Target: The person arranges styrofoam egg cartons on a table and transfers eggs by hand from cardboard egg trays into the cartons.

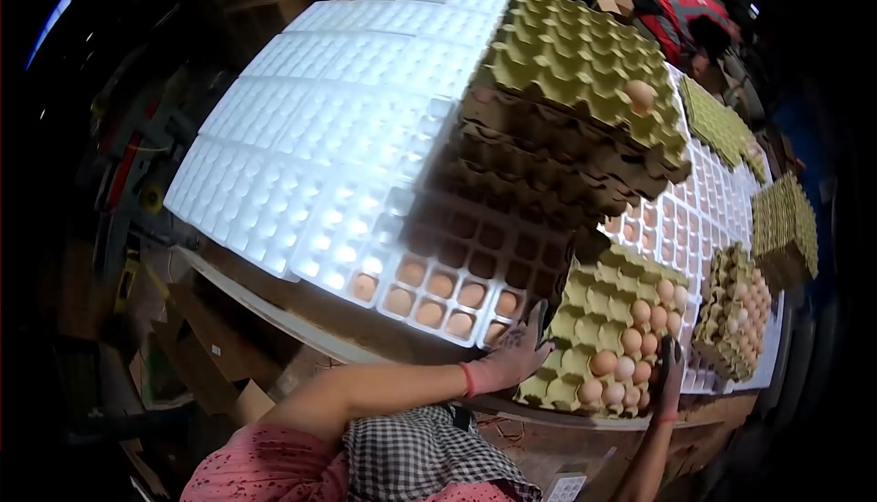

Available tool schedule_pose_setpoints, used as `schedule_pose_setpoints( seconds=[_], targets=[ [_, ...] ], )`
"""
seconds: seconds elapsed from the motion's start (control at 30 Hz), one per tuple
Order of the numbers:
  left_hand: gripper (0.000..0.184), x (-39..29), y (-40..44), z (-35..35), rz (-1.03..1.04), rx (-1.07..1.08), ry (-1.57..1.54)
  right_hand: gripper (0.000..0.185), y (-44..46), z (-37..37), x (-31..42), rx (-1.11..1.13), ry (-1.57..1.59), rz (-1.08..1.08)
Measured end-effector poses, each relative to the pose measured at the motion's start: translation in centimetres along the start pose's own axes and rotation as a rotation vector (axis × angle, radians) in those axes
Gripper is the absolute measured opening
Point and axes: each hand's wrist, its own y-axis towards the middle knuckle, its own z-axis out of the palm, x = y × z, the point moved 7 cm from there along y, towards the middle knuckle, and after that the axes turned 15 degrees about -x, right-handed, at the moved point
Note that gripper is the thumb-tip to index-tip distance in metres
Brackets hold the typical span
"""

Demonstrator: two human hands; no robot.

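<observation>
My left hand (519, 352), in a thin glove with dark fingertips, is at the left edge of a yellow-green egg tray (568, 328). Its fingers are stretched out and its thumb stands apart, over the tray's edge; I see nothing held in it. At the tray's right edge is my right hand (671, 379), fingers extended along the side, partly turned from view. Several brown and pale eggs (631, 341) fill the right part of this tray; cups on its left are bare. Beside my left hand, white plastic egg packs (416, 306) hold eggs in their cells.
A tall stack of egg trays (585, 63) with a single egg (639, 95) on top stands beyond my hands. White packs (301, 137) cover the table's left. To the right are a loaded tray stack (731, 315) and another stack (784, 232). A person in red (685, 22) is at the back.
</observation>
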Motion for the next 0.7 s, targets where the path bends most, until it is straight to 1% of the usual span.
schedule_pose_setpoints(
  seconds=[0.03,0.07,0.1,0.13,0.17,0.2,0.23,0.27,0.3,0.33,0.37,0.4,0.43,0.47,0.5,0.53,0.57,0.63,0.7],
  targets=[
    [0.079,0.0,-0.8,-1.5,0.11,-0.074,0.011,0.038,-1.8,0.5,1.7,-0.033,0.004,0.018],
    [0.078,0.6,-1.1,-3.7,-0.043,0.096,0.021,0.038,-4.0,2.3,4.7,-0.008,-0.021,-0.016],
    [0.078,1.8,-1.9,-6.1,0.013,0.01,0.046,0.039,-5.6,3.4,4.9,-0.035,0.005,0.016],
    [0.08,2.3,-2.6,-9.5,0.001,0.055,0.059,0.04,-7.2,4.6,5.1,-0.063,0.033,0.047],
    [0.08,2.4,-3.3,-13.3,0.089,-0.081,0.019,0.041,-8.1,6.6,5.5,0.007,-0.007,0.061],
    [0.078,3.9,-2.8,-15.8,-0.029,-0.003,0.016,0.04,-8.6,9.0,5.5,-0.01,0.031,0.0],
    [0.076,5.9,-2.6,-18.2,0.032,-0.064,0.048,0.039,-9.2,11.4,5.7,-0.029,0.066,-0.061],
    [0.073,7.6,-1.7,-20.1,0.022,-0.051,-0.078,0.039,-9.9,14.3,7.6,-0.013,-0.067,-0.074],
    [0.071,9.1,-0.5,-21.4,-0.049,-0.021,-0.071,0.039,-10.1,16.7,9.4,0.001,-0.205,-0.08],
    [0.068,10.6,0.7,-22.8,-0.119,0.008,-0.061,0.04,-9.4,19.5,8.9,0.063,-0.232,-0.221],
    [0.071,10.8,1.6,-24.1,-0.108,0.004,-0.059,0.041,-9.2,21.1,9.4,0.067,-0.282,-0.234],
    [0.073,12.4,2.7,-24.5,-0.076,0.015,0.021,0.041,-8.9,22.8,9.8,0.07,-0.332,-0.246],
    [0.075,14.5,3.2,-24.1,-0.045,0.035,0.097,0.041,-9.1,23.8,11.0,0.016,-0.402,-0.125],
    [0.077,15.6,3.1,-23.9,0.106,0.033,0.337,0.04,-9.6,23.3,12.2,-0.072,-0.433,-0.208],
    [0.074,13.1,3.0,-25.3,0.097,-0.018,0.327,0.039,-10.3,22.5,13.2,-0.155,-0.469,-0.298],
    [0.071,10.5,2.8,-26.7,0.088,-0.07,0.316,0.039,-11.9,21.8,16.3,-0.205,-0.46,-0.437],
    [0.073,8.9,2.5,-28.2,0.282,-0.225,0.186,0.04,-14.0,21.3,20.3,-0.247,-0.447,-0.589],
    [0.071,6.2,1.8,-28.6,0.415,-0.209,0.094,0.043,-18.6,23.6,24.4,0.142,-0.504,-0.69],
    [0.066,2.6,0.1,-26.8,0.63,-0.102,0.144,0.043,-22.2,27.7,21.6,0.438,-0.687,-0.941]
  ],
)
